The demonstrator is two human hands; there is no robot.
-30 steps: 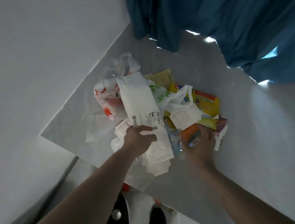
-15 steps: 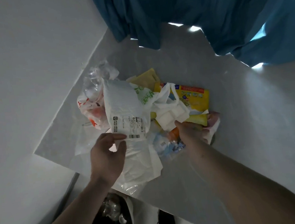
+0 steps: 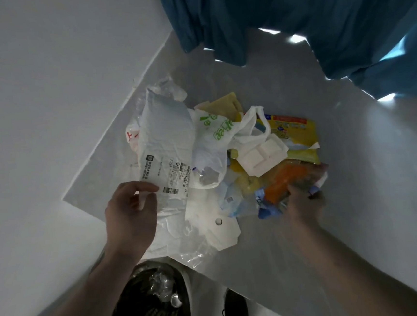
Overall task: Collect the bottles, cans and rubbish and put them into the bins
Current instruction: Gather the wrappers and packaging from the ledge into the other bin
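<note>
- Since a second ago your left hand (image 3: 131,215) has slid off the middle of the white printed bag (image 3: 167,146) to its near corner, and the black bin (image 3: 152,304) has come into view below the table edge.
- Your left thumb and fingers pinch that bag's near edge beside the barcode; the bag stands tilted up over the pile.
- Your right hand (image 3: 304,202) presses into the right side of the pile, fingers curled round an orange wrapper (image 3: 283,179); the picture is blurred there, so how firm the hold is you cannot tell.
- The rubbish lies heaped on the grey table (image 3: 367,169), between your two hands and beyond them.
- A white bag with green lettering (image 3: 215,134) lies just beside the printed bag, and a yellow packet (image 3: 293,130) lies behind the orange wrapper.
- Flat white paper (image 3: 221,229) and clear film overhang the near table edge above the bin.
- Clear crumpled plastic already lies in the bin.
- A blue curtain (image 3: 290,12) hangs over the far side of the table.
</note>
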